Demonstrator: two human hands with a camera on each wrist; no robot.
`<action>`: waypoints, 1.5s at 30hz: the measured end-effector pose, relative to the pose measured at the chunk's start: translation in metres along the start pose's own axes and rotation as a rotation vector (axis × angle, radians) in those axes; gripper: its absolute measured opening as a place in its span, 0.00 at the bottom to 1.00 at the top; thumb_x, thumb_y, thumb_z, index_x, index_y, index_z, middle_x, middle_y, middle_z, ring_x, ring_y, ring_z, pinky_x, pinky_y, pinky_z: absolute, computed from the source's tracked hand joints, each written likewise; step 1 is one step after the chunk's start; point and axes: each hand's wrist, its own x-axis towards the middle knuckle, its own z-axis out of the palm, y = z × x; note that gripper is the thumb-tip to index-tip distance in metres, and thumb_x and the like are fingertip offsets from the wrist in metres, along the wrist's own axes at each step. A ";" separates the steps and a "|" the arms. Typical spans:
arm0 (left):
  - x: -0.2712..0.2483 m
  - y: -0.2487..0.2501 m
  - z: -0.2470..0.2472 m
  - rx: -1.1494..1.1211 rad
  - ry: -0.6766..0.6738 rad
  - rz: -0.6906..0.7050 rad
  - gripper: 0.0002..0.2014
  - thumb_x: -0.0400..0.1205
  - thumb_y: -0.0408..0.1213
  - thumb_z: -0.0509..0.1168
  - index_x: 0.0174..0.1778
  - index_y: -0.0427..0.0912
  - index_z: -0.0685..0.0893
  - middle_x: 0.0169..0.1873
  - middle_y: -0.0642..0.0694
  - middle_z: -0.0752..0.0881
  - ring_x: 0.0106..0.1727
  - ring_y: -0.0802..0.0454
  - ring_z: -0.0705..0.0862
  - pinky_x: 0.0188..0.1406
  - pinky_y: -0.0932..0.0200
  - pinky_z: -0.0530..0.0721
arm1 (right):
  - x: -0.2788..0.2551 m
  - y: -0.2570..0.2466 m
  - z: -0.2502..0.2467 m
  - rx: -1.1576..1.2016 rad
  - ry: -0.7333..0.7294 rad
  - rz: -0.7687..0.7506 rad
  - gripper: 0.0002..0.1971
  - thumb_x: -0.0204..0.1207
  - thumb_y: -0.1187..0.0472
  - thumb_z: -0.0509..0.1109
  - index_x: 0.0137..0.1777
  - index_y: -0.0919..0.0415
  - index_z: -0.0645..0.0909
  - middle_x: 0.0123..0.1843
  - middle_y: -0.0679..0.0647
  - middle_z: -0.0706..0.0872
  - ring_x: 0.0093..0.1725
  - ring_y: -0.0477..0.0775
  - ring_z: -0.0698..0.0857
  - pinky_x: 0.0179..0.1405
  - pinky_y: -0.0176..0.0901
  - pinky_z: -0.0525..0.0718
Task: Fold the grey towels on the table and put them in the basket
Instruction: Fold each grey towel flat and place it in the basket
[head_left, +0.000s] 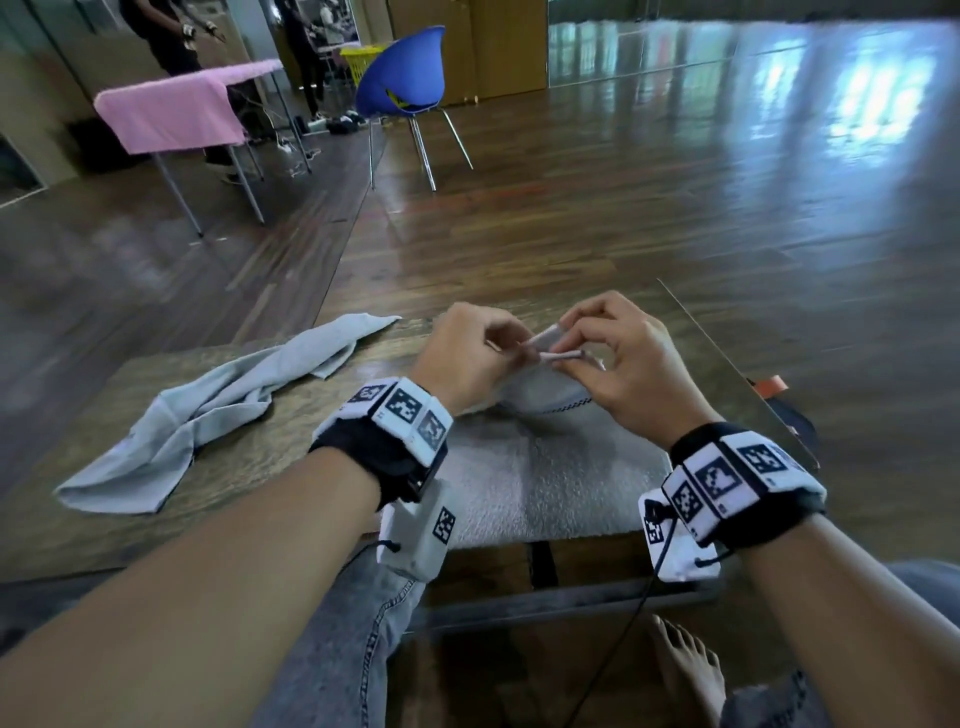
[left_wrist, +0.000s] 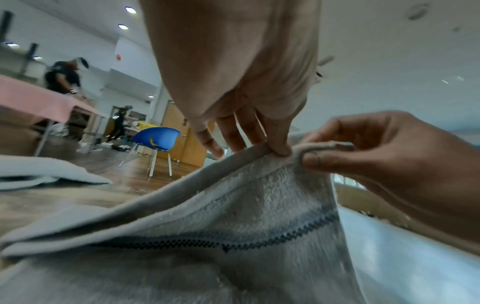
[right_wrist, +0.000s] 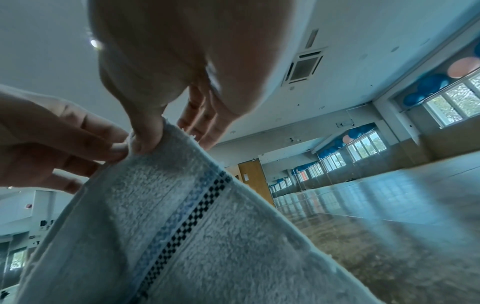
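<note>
Two hands met over the far edge of the grey towel (head_left: 550, 467): the left hand (head_left: 470, 358) and the right hand (head_left: 618, 358) each had fingers (left_wrist: 281, 144) clamped on its hemmed edge, pinching neighbouring points of the hem and lifting them just off the surface (head_left: 249, 457). By my reading, this was the start of a fold, the corners being matched before the cloth was laid over itself. The next move would call for keeping both pinches firm, drawing the hem taut and level, then carrying it toward the person onto the near edge. That towel lay flat directly in front of the person, its long axis apparently running away from them, its checked stripe (right_wrist: 182, 222) crossing near the lifted end. Left of it, a second grey towel (head_left: 208, 410) lay crumpled, stretched diagonally. No basket could be identified with certainty.
</note>
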 end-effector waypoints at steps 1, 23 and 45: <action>0.003 -0.001 -0.004 -0.034 0.071 -0.054 0.06 0.76 0.42 0.76 0.42 0.44 0.92 0.35 0.50 0.91 0.34 0.61 0.85 0.35 0.59 0.82 | 0.000 0.000 -0.001 0.009 0.000 0.007 0.03 0.71 0.68 0.82 0.42 0.61 0.92 0.52 0.56 0.84 0.53 0.53 0.85 0.55 0.39 0.82; -0.003 0.019 0.014 -0.183 -0.038 -0.084 0.14 0.80 0.51 0.72 0.42 0.43 0.91 0.23 0.49 0.81 0.25 0.59 0.72 0.28 0.62 0.70 | -0.003 0.005 -0.009 0.130 0.042 0.156 0.08 0.69 0.64 0.85 0.40 0.55 0.89 0.35 0.38 0.91 0.36 0.39 0.89 0.39 0.23 0.80; 0.007 0.014 0.018 0.082 -0.026 0.009 0.07 0.80 0.37 0.71 0.45 0.43 0.94 0.39 0.49 0.93 0.41 0.57 0.88 0.44 0.64 0.84 | 0.000 0.004 -0.001 0.036 0.067 0.168 0.08 0.72 0.63 0.81 0.38 0.50 0.87 0.32 0.42 0.88 0.37 0.43 0.87 0.37 0.28 0.82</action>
